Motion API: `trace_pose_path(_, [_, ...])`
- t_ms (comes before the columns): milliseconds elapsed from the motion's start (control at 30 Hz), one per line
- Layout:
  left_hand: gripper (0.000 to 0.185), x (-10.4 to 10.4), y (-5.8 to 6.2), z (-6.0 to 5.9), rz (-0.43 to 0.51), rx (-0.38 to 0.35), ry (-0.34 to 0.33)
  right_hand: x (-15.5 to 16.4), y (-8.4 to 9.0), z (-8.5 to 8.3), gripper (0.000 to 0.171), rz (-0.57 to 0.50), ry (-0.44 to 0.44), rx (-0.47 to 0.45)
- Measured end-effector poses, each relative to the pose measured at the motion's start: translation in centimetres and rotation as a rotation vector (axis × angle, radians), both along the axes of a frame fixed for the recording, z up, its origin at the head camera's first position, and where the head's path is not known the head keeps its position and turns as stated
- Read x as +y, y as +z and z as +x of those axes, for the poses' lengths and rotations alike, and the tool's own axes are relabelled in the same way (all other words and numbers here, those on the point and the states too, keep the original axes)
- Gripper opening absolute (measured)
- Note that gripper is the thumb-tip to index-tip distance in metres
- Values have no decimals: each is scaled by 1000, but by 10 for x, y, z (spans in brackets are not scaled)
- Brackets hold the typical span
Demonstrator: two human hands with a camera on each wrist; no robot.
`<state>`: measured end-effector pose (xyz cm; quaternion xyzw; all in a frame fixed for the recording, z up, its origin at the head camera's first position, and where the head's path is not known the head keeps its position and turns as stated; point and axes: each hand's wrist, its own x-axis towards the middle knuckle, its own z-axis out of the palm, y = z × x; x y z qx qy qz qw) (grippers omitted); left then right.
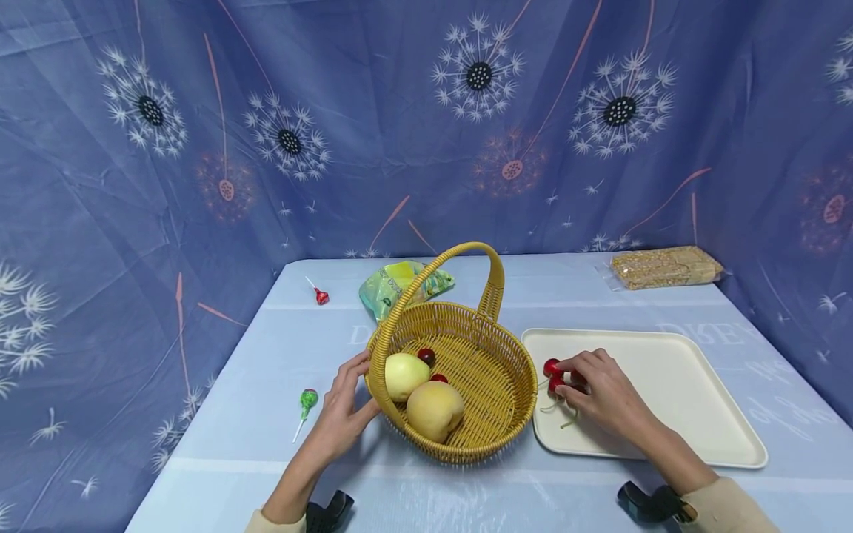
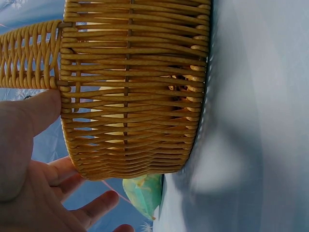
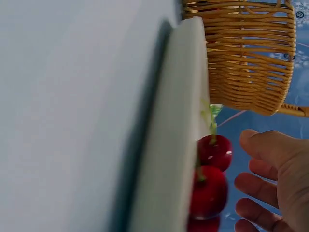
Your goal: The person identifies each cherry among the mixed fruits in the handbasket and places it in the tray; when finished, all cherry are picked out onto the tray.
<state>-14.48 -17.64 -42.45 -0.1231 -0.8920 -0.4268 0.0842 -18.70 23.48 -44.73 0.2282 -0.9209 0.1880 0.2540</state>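
Wicker basket (image 1: 466, 370): woven yellow cane with an arched handle, standing upright near the middle of the blue-clothed table (image 1: 266, 444); in it lie a pale green fruit (image 1: 405, 374), a yellow peach-like fruit (image 1: 435, 409) and two dark red cherries (image 1: 426, 357) tucked behind them.
Left hand (image 1: 343, 411): fingers straight and relaxed, laid against the basket's left outer wall with the thumb at the rim; the left wrist view shows the thumb (image 2: 34, 113) touching the weave. It looks like a steadying hold, keeping the basket from sliding.
Right hand (image 1: 600, 392): resting over the near-left corner of the cream tray (image 1: 700, 385), fingers curled around a cluster of red cherries (image 1: 553, 374). The right wrist view shows the fingertips (image 3: 256, 186) just beside the fruit; whether they actually pinch it I cannot tell for certain, though the head view suggests a light hold.
Cherries on tray: at the tray's left edge, just beside the basket, green stems (image 1: 556, 409) trailing toward the near side.
Tray: flat, to the right of the basket, its left rim close to the basket wall, so the reach between the two is short.
Lollipops: a green one (image 1: 307, 402) left of the left hand, a red one (image 1: 321, 296) farther back.
Far items: a green packet (image 1: 400, 285) behind the basket, a brown bag (image 1: 666, 266) at the far right.
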Motion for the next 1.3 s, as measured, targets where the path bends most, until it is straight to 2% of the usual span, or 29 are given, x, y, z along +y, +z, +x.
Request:
trace_pose_path(267, [54,-1,0,-1,2,11,-7,-11,27,-4,33,-61,60,33])
trace_pose_path(433, [54,-1,0,-1,4,9,-7,-25,49,-8,34,-33,124,53])
trace_pose_path(767, [54,-1,0,-1,-1,9,-1,-62,86,-17,38,36,231,-60])
trace_pose_path(967, [54,-2,0,-1,-1,20,-4,-88,99,-25,36,56,304,-128])
trace_pose_path(1300, [54,-1,-1,0,2,18,-4,-118,101,-49,33,110,404,-167])
